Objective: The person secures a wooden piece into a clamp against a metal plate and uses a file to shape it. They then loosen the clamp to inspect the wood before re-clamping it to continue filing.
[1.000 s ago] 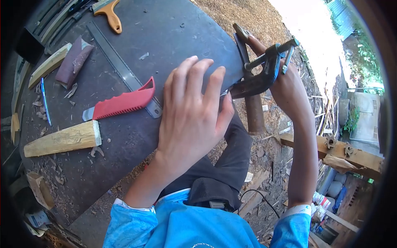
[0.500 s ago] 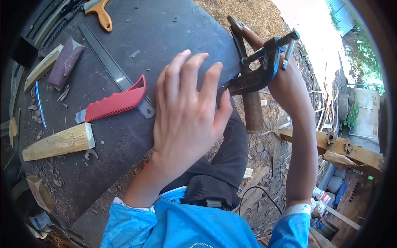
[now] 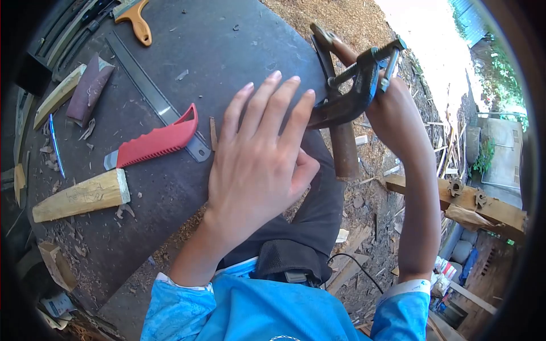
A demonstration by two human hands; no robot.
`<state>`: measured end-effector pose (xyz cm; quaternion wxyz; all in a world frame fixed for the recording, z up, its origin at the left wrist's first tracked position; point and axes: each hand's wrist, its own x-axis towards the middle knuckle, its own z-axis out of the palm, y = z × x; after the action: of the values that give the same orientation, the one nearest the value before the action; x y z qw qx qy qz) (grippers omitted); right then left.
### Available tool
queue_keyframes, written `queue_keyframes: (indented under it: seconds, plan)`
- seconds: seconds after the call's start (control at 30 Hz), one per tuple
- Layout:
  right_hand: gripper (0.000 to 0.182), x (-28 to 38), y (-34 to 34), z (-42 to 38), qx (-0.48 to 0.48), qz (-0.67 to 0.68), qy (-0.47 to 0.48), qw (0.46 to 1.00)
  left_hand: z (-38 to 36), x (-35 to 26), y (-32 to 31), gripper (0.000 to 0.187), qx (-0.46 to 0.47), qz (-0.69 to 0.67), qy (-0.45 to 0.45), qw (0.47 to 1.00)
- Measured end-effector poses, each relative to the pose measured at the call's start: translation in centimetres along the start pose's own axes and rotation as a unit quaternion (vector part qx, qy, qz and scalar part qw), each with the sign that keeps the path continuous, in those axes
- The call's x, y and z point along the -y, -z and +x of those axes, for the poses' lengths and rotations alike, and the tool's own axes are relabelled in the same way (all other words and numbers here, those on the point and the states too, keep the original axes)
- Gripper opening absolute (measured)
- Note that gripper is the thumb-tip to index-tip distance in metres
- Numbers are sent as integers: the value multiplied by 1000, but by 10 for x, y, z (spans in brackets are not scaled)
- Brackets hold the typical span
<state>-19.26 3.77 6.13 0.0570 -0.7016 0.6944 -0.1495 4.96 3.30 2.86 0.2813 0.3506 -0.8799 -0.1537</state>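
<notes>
My left hand (image 3: 259, 150) is open above the edge of the dark table (image 3: 227, 48), fingers apart, thumb bent inward; it holds nothing. Its fingertips come close to a black C-clamp (image 3: 350, 108) at the table's right edge. Behind that clamp is my right hand (image 3: 392, 102), mostly hidden, one digit reaching up-left to the end of a dark narrow strip (image 3: 322, 57). Its fingers look closed, but I cannot make out what they hold. A brown cylinder (image 3: 344, 153) hangs below the clamp. Left of my left hand lie a red-handled saw or knife (image 3: 159, 139) and a metal ruler-like strip (image 3: 142, 77).
A tapered wood block (image 3: 82, 196), a purple-brown sandpaper piece (image 3: 90, 91), a blue pen (image 3: 56, 145) and an orange-handled scraper (image 3: 136, 23) lie on the left part of the table. Shavings (image 3: 364, 17) cover the ground, and a wooden beam (image 3: 500, 216) stands at right.
My left hand's fingers have straightened and shifted slightly up and right, its thumb folding in. The right hand and clamp stay together, a little further left and up in view.
</notes>
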Motion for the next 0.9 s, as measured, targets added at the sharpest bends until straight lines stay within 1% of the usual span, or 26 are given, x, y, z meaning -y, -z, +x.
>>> queue_keyframes:
  seconds: [0.07, 0.13, 0.17, 0.23, 0.3, 0.37, 0.43, 0.5, 0.57, 0.6, 0.67, 0.73, 0.77, 0.83, 0.9]
  plan:
    - [60, 9, 7, 2, 39, -11, -41, 998, 1, -1, 1, 68, -3, -10, 12, 1000]
    - [57, 6, -2, 5, 1, 8, -1, 1000, 1, -1, -3, 68, -3, 16, 16, 1000]
    - [53, -7, -18, 15, -61, 31, 61, 996, 1, -2, -4, 67, -4, 31, 17, 999]
    - [49, -3, -18, 17, -70, 51, 61, 994, 0, -2, -5, 67, -8, 39, 21, 999]
    - [51, 17, 10, -6, 35, 35, -72, 996, -1, 0, -5, 66, -8, 30, 19, 999]
    - [51, 17, 12, -11, 18, 32, -37, 999, -1, 0, -3, 64, -12, 15, 21, 1000]
    - [53, 21, 11, -2, 39, 31, -61, 997, 0, 0, -4, 64, -13, 21, 27, 999]
    - [55, -1, -5, 16, -6, 51, 31, 998, 0, -2, -5, 63, -14, 26, 28, 999]
    - [57, -6, -4, 16, 3, 46, 39, 998, -1, 1, -5, 63, -16, 25, 30, 999]
    - [58, 10, 13, 4, 35, 28, -3, 999, -1, 1, -4, 64, -13, 11, 29, 999]
    - [61, 21, 17, -2, 60, 24, -50, 997, 0, 2, -1, 64, -10, -12, 29, 999]
    - [64, 20, 12, -3, 54, 54, -66, 995, 1, 3, -2, 64, -8, -14, 31, 999]
    - [65, 10, 5, 7, 39, 39, 6, 998, 2, 3, -3, 63, -6, -6, 31, 999]
    - [65, -8, -11, 15, 9, 99, 37, 994, 1, 1, -4, 63, -2, 1, 30, 1000]
    - [64, -8, -7, 7, 17, 121, -4, 993, 1, 3, -4, 63, -6, -1, 28, 1000]
